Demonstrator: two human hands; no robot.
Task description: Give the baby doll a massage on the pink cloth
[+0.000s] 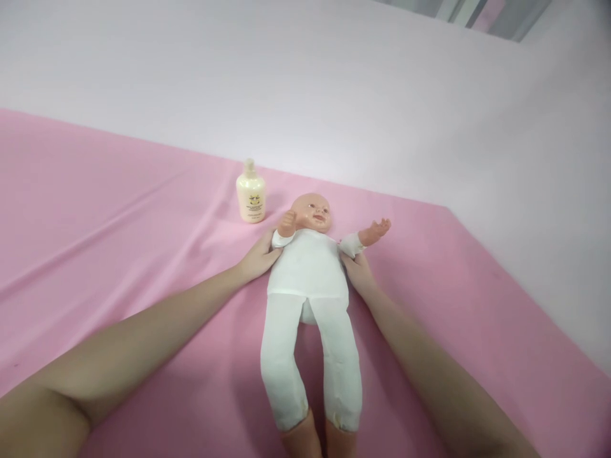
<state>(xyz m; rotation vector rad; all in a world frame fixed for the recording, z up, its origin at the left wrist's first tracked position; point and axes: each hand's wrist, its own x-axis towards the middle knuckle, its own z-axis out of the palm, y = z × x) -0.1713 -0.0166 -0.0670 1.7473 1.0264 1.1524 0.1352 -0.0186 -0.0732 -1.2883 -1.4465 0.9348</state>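
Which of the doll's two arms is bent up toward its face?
The doll's arm beside the person's left hand, nearest the cream lotion bottle; its other arm stretches outward above the right hand.

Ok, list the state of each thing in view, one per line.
Doll: lying face up on the sheet, arms raised.
Bottle: upright, cap on, apart from the doll.
Sheet: spread flat, lightly creased.
Left hand: against the doll's side under its arm.
Right hand: against the doll's other side.

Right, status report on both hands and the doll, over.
Left hand and right hand flank doll at its shoulders. Doll on its back on pink sheet. Lotion bottle upright beside its head.
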